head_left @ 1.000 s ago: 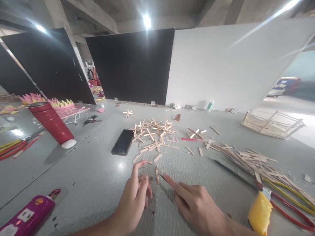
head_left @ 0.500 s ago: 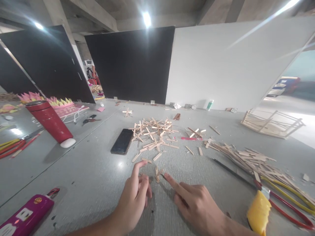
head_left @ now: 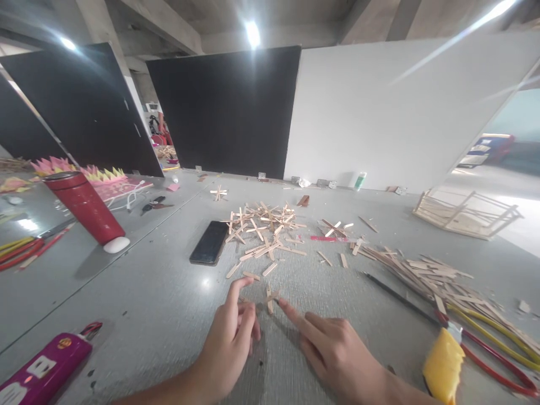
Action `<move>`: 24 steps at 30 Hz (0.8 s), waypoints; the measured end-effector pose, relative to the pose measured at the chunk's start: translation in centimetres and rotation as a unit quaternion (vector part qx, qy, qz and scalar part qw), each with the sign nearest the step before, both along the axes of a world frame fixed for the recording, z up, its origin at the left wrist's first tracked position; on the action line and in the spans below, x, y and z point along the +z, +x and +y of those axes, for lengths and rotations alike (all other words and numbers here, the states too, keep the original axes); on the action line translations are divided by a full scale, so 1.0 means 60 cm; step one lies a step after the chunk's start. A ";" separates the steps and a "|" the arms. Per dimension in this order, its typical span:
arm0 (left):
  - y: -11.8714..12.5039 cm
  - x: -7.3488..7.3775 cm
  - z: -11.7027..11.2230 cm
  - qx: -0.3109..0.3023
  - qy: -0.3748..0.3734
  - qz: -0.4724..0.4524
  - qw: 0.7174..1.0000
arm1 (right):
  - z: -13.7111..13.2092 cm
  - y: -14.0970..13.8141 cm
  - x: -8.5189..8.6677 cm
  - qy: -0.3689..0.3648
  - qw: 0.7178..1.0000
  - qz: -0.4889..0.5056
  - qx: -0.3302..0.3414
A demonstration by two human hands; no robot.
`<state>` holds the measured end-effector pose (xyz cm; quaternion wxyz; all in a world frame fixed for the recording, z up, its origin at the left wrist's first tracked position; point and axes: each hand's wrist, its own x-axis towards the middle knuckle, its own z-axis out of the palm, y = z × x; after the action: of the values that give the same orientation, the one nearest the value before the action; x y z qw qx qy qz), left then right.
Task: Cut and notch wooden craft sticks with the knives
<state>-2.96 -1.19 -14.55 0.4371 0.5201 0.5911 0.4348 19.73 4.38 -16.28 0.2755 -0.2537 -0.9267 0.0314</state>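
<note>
Hands (head_left: 287, 349) beside wooden cross (head_left: 270, 298), midtable.

- Left hand (head_left: 230, 343) shifted a shade toward the worktop's (head_left: 160, 315) far edge, index finger still raised.
- Right hand (head_left: 337, 351) nudged the same way, index fingertip now touching the small crossed wooden sticks (head_left: 270, 297).
- Sticks themselves barely moved.
</note>
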 end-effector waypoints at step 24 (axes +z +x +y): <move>0.001 0.001 -0.003 0.028 0.008 -0.015 0.999 | -0.002 -0.001 0.003 0.036 0.999 -0.002 0.000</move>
<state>-2.90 -1.36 -14.47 0.4293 0.5001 0.5951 0.4599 19.70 4.28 -16.08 0.2824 -0.2434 -0.9279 -0.0022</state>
